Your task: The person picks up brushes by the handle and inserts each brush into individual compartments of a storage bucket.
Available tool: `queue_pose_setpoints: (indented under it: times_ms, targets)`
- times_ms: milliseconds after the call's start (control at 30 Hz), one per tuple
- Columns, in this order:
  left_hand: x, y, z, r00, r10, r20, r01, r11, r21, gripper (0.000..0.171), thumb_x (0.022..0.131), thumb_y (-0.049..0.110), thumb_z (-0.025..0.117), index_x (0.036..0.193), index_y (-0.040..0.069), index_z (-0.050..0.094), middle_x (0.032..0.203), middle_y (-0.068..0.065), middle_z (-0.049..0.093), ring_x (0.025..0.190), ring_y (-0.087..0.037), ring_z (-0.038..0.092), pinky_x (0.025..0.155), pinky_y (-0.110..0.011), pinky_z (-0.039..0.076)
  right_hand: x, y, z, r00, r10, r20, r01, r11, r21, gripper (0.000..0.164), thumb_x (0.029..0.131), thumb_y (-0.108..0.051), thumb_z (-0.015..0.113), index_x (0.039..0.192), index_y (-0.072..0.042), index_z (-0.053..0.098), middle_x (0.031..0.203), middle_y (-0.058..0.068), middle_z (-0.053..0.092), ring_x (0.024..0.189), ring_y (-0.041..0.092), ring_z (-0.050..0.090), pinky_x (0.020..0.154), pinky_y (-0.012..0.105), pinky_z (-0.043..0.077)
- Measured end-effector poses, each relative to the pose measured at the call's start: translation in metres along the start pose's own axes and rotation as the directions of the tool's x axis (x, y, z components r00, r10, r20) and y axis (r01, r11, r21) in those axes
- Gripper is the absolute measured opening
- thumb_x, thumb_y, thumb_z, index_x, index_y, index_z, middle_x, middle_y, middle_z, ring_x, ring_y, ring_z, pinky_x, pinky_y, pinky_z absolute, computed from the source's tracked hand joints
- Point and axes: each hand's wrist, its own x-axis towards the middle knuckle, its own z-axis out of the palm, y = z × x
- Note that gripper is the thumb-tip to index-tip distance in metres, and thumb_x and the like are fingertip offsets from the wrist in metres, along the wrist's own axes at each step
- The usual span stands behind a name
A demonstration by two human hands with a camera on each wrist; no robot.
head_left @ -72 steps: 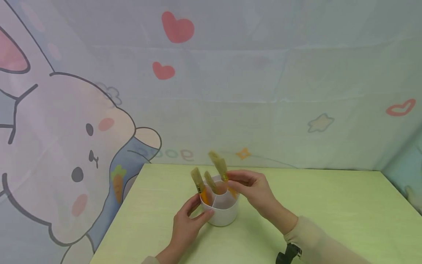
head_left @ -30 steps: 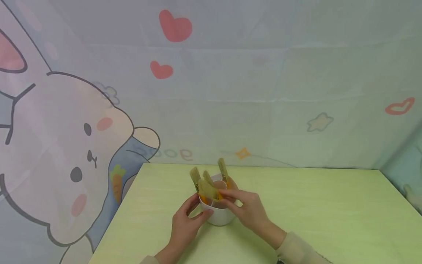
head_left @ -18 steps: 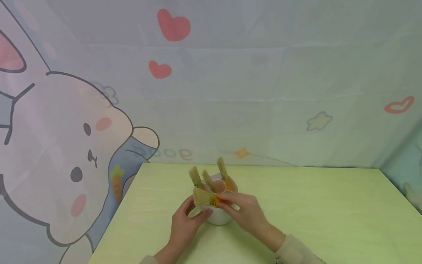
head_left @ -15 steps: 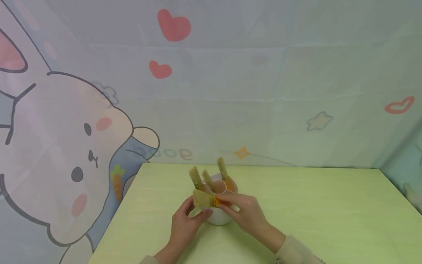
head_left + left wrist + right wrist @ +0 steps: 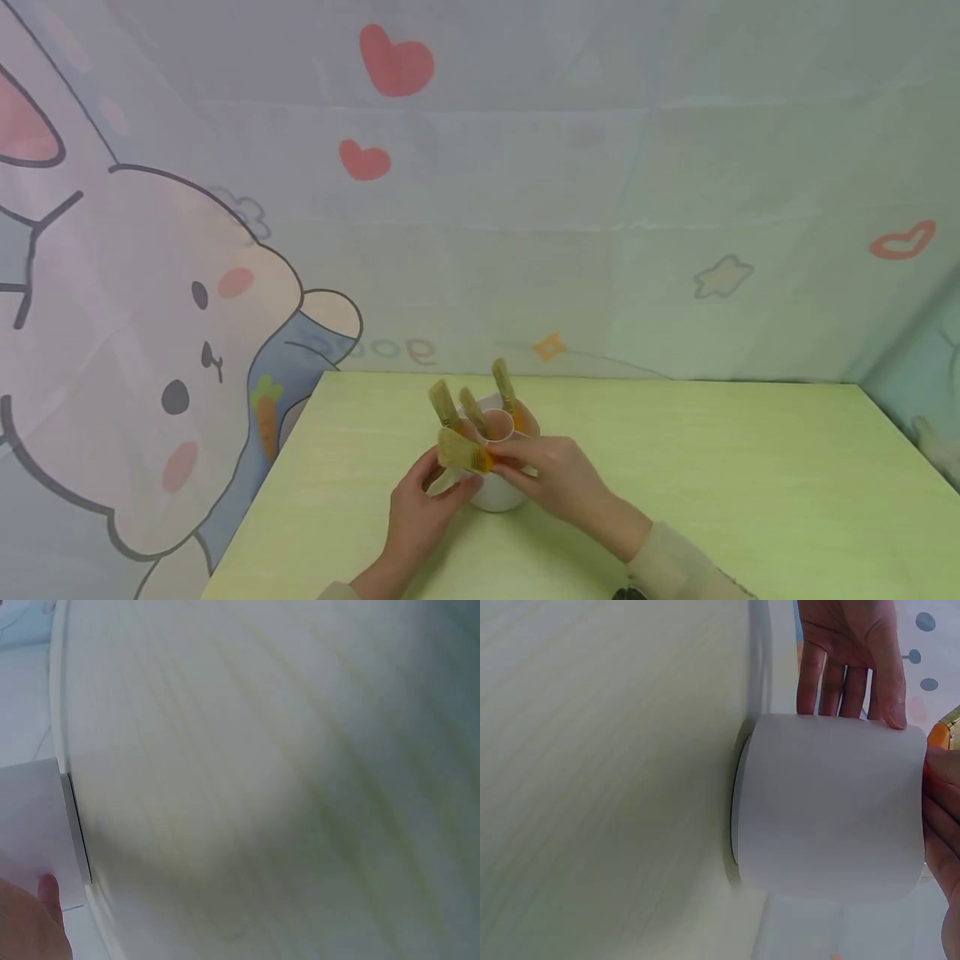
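Observation:
A white round pen holder [image 5: 498,495] with inner dividers stands on the table. My left hand [image 5: 420,510] holds its left side, thumb at the front; the right wrist view shows the fingers and thumb of that left hand [image 5: 851,645] along the wall of the holder [image 5: 832,806]. Between thumb and fingers my right hand [image 5: 558,477] pinches the orange handle of a flat paintbrush [image 5: 461,451], tilted with its bristles to the left, over the holder's front rim. Three other paintbrushes stand bristles up in the holder: a left one [image 5: 442,402], a middle one [image 5: 473,410] and a back right one [image 5: 503,385].
The light yellow-green table [image 5: 720,467] reaches to a cloth backdrop [image 5: 525,208] printed with a rabbit, hearts and stars. A black band [image 5: 628,594] shows at my right sleeve.
My right hand has moved left and nearer, swinging the paintbrush from upright at the holder's right side to tilted left across the front. In the last half second little moved. My left hand stays put.

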Motion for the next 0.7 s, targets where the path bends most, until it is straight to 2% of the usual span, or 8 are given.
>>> queue_pose_setpoints:
  times_ms: [233,467,700]
  targets:
    - [0.001,-0.002,0.001,1.0,-0.012,0.011,0.013,0.999,-0.043,0.065,0.088,0.018,0.091,0.147,0.011,0.064,0.147,-0.009,0.066,0.139,-0.034,0.06,0.098,-0.03,0.062,-0.004,0.002,-0.02,1.0,0.006,0.031,-0.005,0.999,-0.037,0.037,0.076,-0.005,0.095,0.111,-0.011,0.082,0.099,-0.003,0.082,0.08,0.01,0.077,0.068,0.02,0.063]
    - [0.002,0.0,0.0,0.999,-0.028,0.021,0.028,0.999,-0.024,0.068,0.088,0.019,0.091,0.148,0.009,0.062,0.149,-0.011,0.064,0.139,-0.034,0.059,0.098,-0.03,0.062,-0.007,0.008,-0.043,0.999,0.036,0.039,-0.033,0.997,-0.072,0.042,0.075,-0.003,0.095,0.114,-0.007,0.082,0.1,0.001,0.083,0.085,0.015,0.08,0.07,0.027,0.066]
    - [0.002,0.004,-0.009,0.999,-0.014,0.043,0.013,1.0,0.029,0.07,0.089,0.024,0.091,0.15,0.006,0.06,0.152,-0.014,0.061,0.14,-0.038,0.058,0.097,-0.035,0.063,-0.015,0.02,-0.066,0.989,0.098,0.11,-0.086,0.991,-0.103,0.041,0.078,-0.005,0.093,0.118,-0.007,0.081,0.109,0.004,0.082,0.09,0.018,0.08,0.072,0.03,0.067]
